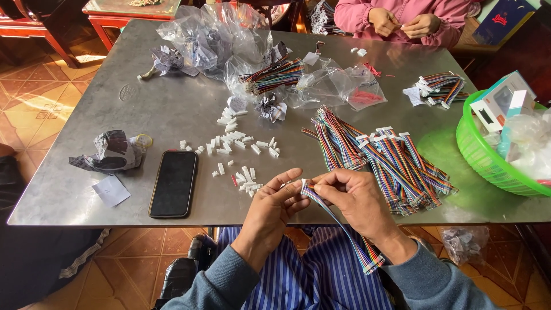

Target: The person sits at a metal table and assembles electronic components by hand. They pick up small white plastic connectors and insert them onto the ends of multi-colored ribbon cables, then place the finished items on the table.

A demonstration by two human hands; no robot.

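At the counter's near edge, both hands, left hand (274,202) and right hand (351,198), pinch one ribbon cable (338,224), with loose white connectors (232,140) unused and a finished cable pile (384,161) alongside.

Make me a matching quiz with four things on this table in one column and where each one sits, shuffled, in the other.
Things:
1. phone
2. green basket
3. ribbon cable
4. white connectors

Places:
A. right edge of the table
B. mid-table, scattered loose
C. between the left hand and right hand
D. face up near the front edge, left of the hands

Pairs: 1-D, 2-A, 3-C, 4-B
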